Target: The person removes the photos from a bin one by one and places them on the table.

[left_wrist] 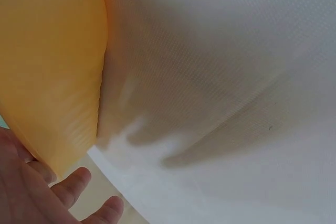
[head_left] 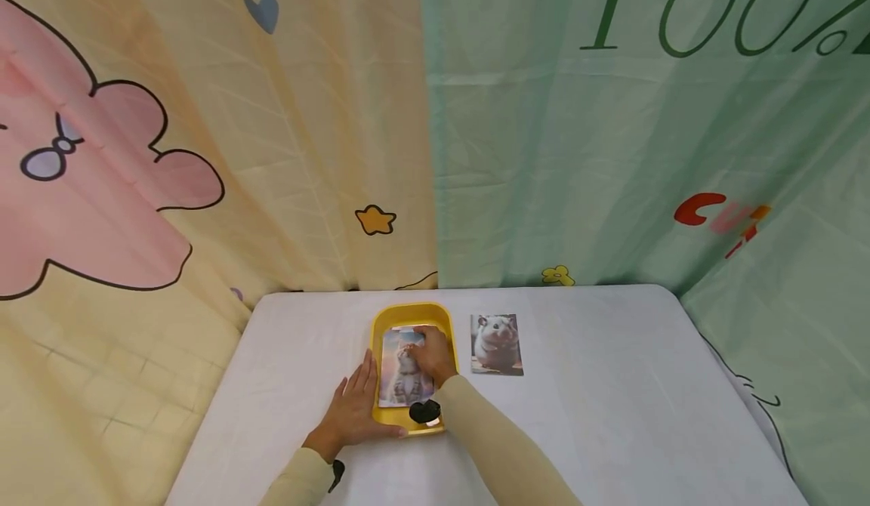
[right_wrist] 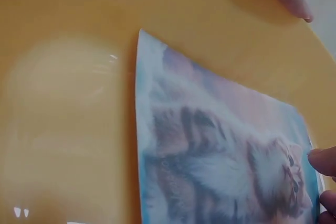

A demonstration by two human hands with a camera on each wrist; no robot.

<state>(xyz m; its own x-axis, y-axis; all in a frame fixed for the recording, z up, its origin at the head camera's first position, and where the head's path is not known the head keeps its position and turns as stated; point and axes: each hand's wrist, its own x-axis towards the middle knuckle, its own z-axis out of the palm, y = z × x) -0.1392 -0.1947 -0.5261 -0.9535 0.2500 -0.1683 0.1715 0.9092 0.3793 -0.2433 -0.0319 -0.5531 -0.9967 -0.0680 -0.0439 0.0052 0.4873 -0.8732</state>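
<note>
A yellow tray (head_left: 410,310) stands near the middle of the white table. In it lies a picture card of a fluffy striped kitten (head_left: 406,389), which fills much of the right wrist view. My right hand (head_left: 433,355) reaches into the tray and pinches the card's far edge, thumb on top and fingers at the edge. Along the tray's left side my left hand (head_left: 355,408) rests with straight, spread fingers, its thumb reaching to the near rim. The left wrist view shows its fingers beside the tray's outer wall (left_wrist: 50,66).
Right of the tray, a second picture card with a chubby hamster-like animal (head_left: 496,344) lies face up on the white table (head_left: 612,415). Printed curtains (head_left: 340,136) hang behind the table and at both sides.
</note>
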